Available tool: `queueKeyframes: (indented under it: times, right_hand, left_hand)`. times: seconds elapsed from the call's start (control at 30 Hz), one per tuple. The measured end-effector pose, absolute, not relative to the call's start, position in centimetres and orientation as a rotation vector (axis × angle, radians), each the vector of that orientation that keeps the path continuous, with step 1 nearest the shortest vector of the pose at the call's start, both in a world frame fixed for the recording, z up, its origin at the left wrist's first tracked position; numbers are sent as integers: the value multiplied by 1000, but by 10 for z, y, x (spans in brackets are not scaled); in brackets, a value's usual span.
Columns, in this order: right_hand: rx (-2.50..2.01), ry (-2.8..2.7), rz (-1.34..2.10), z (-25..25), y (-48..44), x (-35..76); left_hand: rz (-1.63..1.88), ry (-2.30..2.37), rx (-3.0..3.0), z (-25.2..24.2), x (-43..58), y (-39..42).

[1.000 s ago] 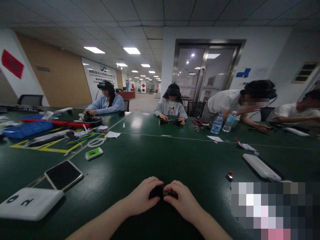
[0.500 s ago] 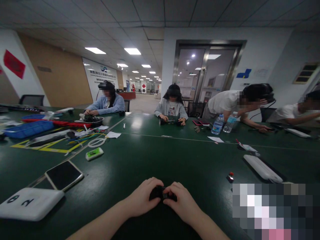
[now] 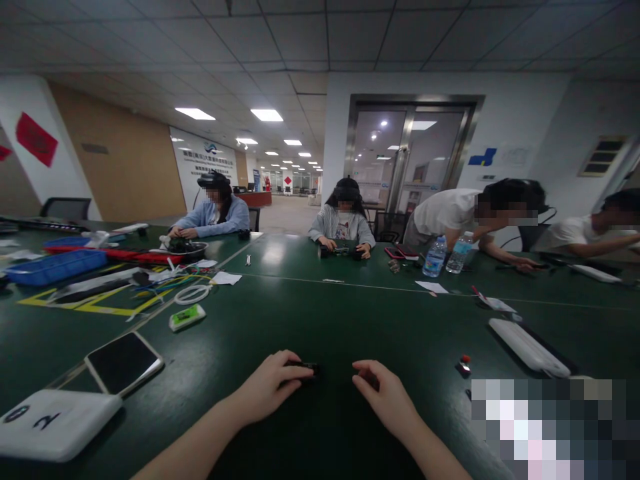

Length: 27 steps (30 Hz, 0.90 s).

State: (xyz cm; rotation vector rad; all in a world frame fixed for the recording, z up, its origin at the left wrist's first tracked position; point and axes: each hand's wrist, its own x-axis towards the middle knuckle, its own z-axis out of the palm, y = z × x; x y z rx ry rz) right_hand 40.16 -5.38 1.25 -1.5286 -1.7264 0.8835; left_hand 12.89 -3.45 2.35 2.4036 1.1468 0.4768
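My left hand is closed on a small black object just over the green tabletop. Its end sticks out past the fingertips; the rest is covered by the fingers, so I cannot make out its kind. To the right, a hand's width away, is my right hand. Its fingers are loosely curled, thumb apart from the forefinger, and I see nothing held between them. A small red-topped piece lies beyond it on the right.
On the left lie a phone, a white case marked 2, a green-and-white pack, cables and a blue tray. Rightward are a long white case and water bottles. Several people sit or lean around the table.
My right hand has let go of the black object and moved right, away from my left hand. My left hand has shifted slightly left with the object. The view has tilted up a little.
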Motion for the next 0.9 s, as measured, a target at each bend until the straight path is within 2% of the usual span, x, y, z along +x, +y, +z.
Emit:
queueKeyframes:
  times: [0.33, 0.63, 0.9]
  right_hand:
    - [-1508, -1642, 935, 3, -46, 415]
    - [-1507, -1643, 975, 5, -46, 416]
    - [-1529, -1657, 989, 7, -47, 416]
  left_hand:
    - [553, 1725, 2255, 19, 73, -3]
    - [449, 2481, 1752, 20, 33, 9]
    - [455, 2604, 1518, 17, 5, 15]
